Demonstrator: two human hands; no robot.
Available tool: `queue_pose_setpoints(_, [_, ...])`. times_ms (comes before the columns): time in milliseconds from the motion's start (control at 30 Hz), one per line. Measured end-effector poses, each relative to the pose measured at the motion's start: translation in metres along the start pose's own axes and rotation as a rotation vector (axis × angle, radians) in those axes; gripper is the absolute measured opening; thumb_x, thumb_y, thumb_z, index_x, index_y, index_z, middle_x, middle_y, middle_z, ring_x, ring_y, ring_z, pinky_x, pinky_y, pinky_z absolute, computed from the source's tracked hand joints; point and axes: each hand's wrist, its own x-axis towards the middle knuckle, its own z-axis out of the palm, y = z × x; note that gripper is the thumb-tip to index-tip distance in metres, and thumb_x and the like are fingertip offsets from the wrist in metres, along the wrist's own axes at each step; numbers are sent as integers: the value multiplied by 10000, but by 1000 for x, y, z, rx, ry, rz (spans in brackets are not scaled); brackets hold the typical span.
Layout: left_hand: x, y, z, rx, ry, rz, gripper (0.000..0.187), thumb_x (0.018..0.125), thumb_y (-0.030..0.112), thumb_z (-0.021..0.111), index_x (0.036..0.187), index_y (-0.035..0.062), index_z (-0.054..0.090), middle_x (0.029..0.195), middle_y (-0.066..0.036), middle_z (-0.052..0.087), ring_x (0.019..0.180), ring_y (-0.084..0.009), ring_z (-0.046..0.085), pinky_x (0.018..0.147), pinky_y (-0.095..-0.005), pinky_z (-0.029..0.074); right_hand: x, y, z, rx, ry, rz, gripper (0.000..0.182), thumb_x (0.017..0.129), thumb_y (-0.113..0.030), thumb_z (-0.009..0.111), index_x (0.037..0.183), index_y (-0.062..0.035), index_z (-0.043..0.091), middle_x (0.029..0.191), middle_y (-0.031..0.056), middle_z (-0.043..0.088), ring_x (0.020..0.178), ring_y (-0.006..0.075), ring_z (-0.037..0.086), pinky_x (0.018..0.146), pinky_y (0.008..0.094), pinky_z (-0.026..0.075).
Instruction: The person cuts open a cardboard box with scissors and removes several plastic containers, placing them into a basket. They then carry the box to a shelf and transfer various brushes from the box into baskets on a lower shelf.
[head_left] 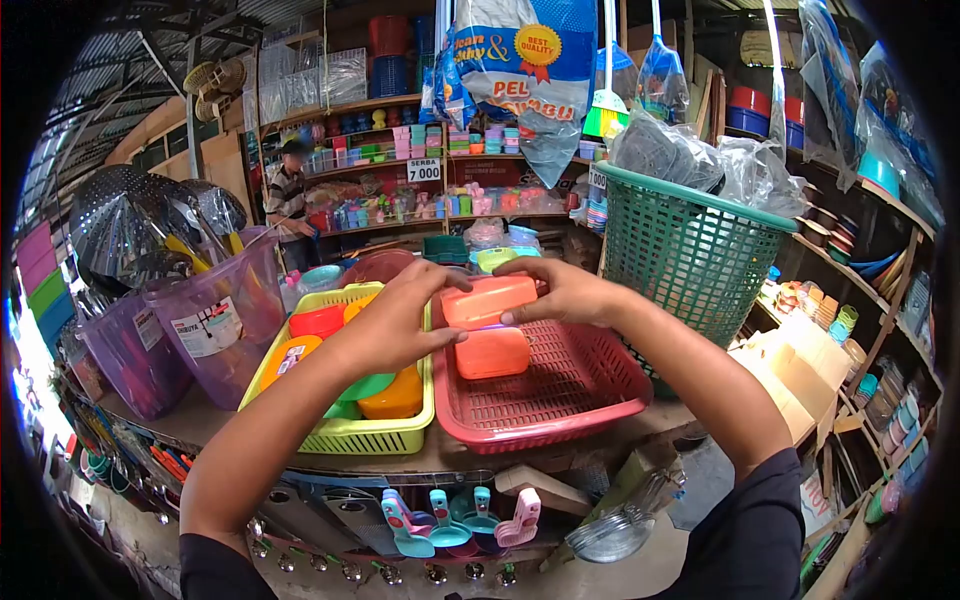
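Observation:
Between my two hands is an orange plastic box (488,301), held above a red slatted basket (545,437). My left hand (412,308) grips its left end, thumb low and fingers over the top. The right end is pinched by my right hand (562,293), with fingers along the top edge and the thumb at the lower front. Just below, a second orange box (492,354) sits in the red basket, its upper edge close under the held one. To the left, a yellow-green basket (408,437) carries several orange, red and green plastic containers.
Purple tubs (225,345) of ladles and strainers stand at the left. A tall green basket (690,240) with plastic-wrapped goods rises behind my right forearm. Colourful scoops (440,520) hang from the table's front edge. A person (289,200) stands near the back shelves.

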Motion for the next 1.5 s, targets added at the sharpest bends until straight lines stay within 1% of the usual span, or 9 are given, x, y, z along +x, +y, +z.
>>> queue_pose_setpoints(167, [13, -20, 19, 111, -263, -56, 435, 788, 186, 793, 1160, 40, 622, 1059, -136, 623, 1055, -305, 617, 893, -403, 509, -2, 39, 23, -254, 66, 116, 764, 713, -323, 897, 1298, -27, 505, 1273, 199, 579, 1199, 283, 570, 1032, 391, 455])
queue_pose_setpoints(400, [23, -9, 42, 434, -382, -105, 469, 761, 241, 798, 1179, 110, 631, 1088, -144, 649, 1046, -348, 633, 874, -466, 519, 6, 58, 32, -530, 144, 27, 861, 606, -319, 936, 1280, -18, 493, 1258, 232, 568, 1202, 371, 542, 1020, 416, 445])
queue_pose_setpoints(700, [23, 4, 42, 525, -362, -147, 460, 785, 288, 773, 1179, 102, 625, 1083, -145, 654, 1013, -348, 653, 835, -474, 536, -4, 26, 27, -607, 243, -119, 864, 680, -347, 889, 1354, -12, 464, 1354, 231, 481, 1262, 389, 494, 1069, 441, 420])
queue_pose_setpoints(767, [17, 8, 33, 505, -311, -136, 450, 797, 297, 762, 1170, 86, 623, 1085, -151, 652, 1014, -351, 651, 836, -474, 536, -11, -9, 31, -587, 238, -65, 806, 740, -361, 846, 1366, -15, 474, 1333, 225, 498, 1271, 384, 492, 1073, 434, 419])
queue_pose_setpoints(867, [3, 17, 14, 400, -223, -86, 419, 801, 273, 738, 1135, 51, 617, 1083, -165, 639, 1014, -360, 638, 843, -470, 530, -24, -48, 45, -601, 197, -255, 646, 793, -319, 785, 1298, -17, 519, 1305, 221, 513, 1196, 380, 533, 1016, 429, 450])
queue_pose_setpoints(933, [-12, 26, 2, 298, -112, 17, 383, 789, 227, 719, 1099, 32, 607, 1060, -170, 625, 1003, -367, 624, 846, -464, 524, -32, -62, 64, -563, 256, -435, 548, 808, -251, 748, 1243, 0, 529, 1225, 213, 538, 1102, 374, 572, 958, 434, 469])
queue_pose_setpoints(1100, [-69, 54, -17, 261, 12, 106, 351, 758, 200, 720, 1059, 58, 609, 973, -138, 615, 924, -353, 639, 766, -455, 539, -64, -86, 121, -353, 300, -450, 510, 849, -214, 705, 1249, 29, 503, 1118, 208, 560, 1055, 371, 591, 913, 418, 477])
queue_pose_setpoints(1167, [-101, 66, -24, 128, -20, 81, 318, 750, 196, 726, 1023, 72, 621, 949, -123, 607, 896, -337, 640, 737, -444, 532, -84, -105, 146, -187, 215, -317, 501, 858, -215, 704, 1251, 20, 499, 1109, 205, 561, 1039, 362, 589, 900, 413, 478])
queue_pose_setpoints(1500, [-284, 57, 7, -208, 6, -100, 326, 729, 175, 790, 1033, 113, 689, 859, -77, 584, 761, -282, 628, 648, -387, 508, -111, -99, 326, 76, 171, -324, 540, 847, -198, 756, 1270, 25, 506, 1157, 203, 546, 1051, 342, 584, 891, 384, 492])
